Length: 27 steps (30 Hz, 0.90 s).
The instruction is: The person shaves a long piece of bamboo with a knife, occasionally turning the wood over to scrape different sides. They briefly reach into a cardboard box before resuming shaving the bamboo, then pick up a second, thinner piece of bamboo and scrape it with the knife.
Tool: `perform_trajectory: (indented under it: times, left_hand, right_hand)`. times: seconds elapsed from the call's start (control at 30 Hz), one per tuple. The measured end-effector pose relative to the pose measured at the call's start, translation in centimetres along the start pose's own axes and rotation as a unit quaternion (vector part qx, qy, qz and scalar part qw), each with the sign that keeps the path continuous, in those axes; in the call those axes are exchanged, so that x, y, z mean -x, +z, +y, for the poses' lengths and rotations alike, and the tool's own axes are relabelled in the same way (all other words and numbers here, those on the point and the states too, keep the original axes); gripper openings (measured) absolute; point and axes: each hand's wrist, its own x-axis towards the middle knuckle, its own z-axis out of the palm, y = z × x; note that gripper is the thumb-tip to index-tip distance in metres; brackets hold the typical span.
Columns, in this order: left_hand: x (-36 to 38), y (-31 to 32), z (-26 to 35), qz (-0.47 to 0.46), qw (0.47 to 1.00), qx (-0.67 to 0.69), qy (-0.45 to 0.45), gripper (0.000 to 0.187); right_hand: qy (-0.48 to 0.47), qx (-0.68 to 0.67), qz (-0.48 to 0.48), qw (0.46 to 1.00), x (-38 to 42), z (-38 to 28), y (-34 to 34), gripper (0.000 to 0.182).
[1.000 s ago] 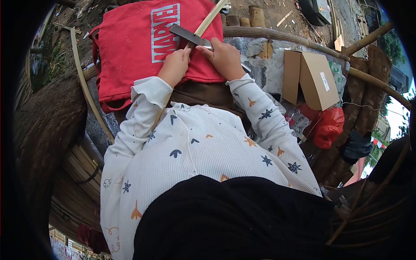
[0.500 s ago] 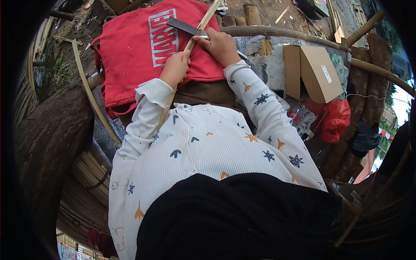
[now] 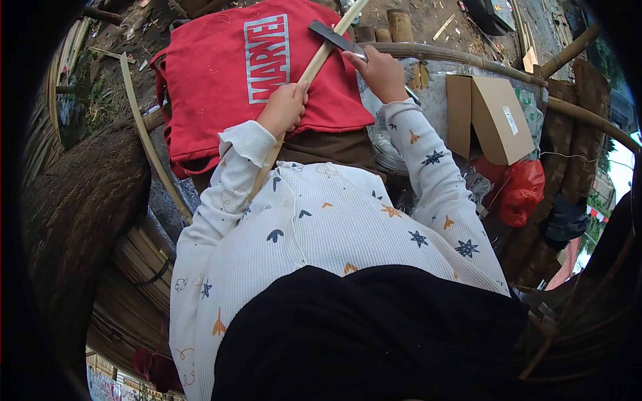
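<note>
My left hand (image 3: 284, 108) is closed round a pale bamboo strip (image 3: 317, 63), which slants from my lap up to the top of the view. In my right hand (image 3: 381, 72) is a knife (image 3: 334, 37) with a broad dark blade, laid across the strip farther up than my left hand. Most of the knife's handle is hidden by my fingers. Beneath both hands a red cloth bag (image 3: 207, 87) with grey lettering covers my lap.
An open cardboard box (image 3: 498, 117) stands to the right, with a red plastic bag (image 3: 523, 192) below it. A bamboo pole (image 3: 455, 55) runs behind the box. On the left, another long strip (image 3: 144, 127) leans near a dark trunk (image 3: 87, 194) and bundled strips (image 3: 137, 260).
The knife has slid up along the bamboo strip, away from my left hand, as my right hand moved right. My left hand keeps its grip. The whole view has shifted slightly.
</note>
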Motion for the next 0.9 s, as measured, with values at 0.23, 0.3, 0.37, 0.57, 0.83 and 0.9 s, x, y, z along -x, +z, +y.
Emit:
perform_trajectory:
  times: [0.23,0.3,0.37,0.57,0.83,0.9]
  left_hand:
    - [-0.1,0.1,0.2,0.001,1.000,0.006,-0.010,0.036]
    - [-0.2,-0.2,0.4,-0.010,1.000,0.011,-0.025,0.037]
    - [-0.1,-0.2,0.6,-0.005,1.000,0.008,-0.016,0.037]
    - [0.4,-0.1,0.8,-0.012,0.999,0.044,-0.030,0.034]
    - [-0.2,-2.1,0.6,-0.144,0.970,0.181,-0.073,0.036]
    - [-0.2,-2.4,0.6,-0.164,0.963,0.196,-0.084,0.035]
  right_hand:
    - [-0.013,-0.078,-0.129,0.989,-0.5,-2.0,-1.7,0.066]
    - [-0.083,-0.103,-0.134,0.982,1.1,-3.0,-1.2,0.060]
    - [-0.086,-0.082,-0.128,0.985,1.8,-3.5,-1.4,0.060]
    - [0.003,-0.026,-0.040,0.999,-2.1,-0.5,0.1,0.063]
    - [0.151,-0.147,-0.029,0.977,-6.2,-0.4,0.4,0.068]
    - [0.132,-0.203,-0.087,0.966,-5.8,-0.4,-0.3,0.065]
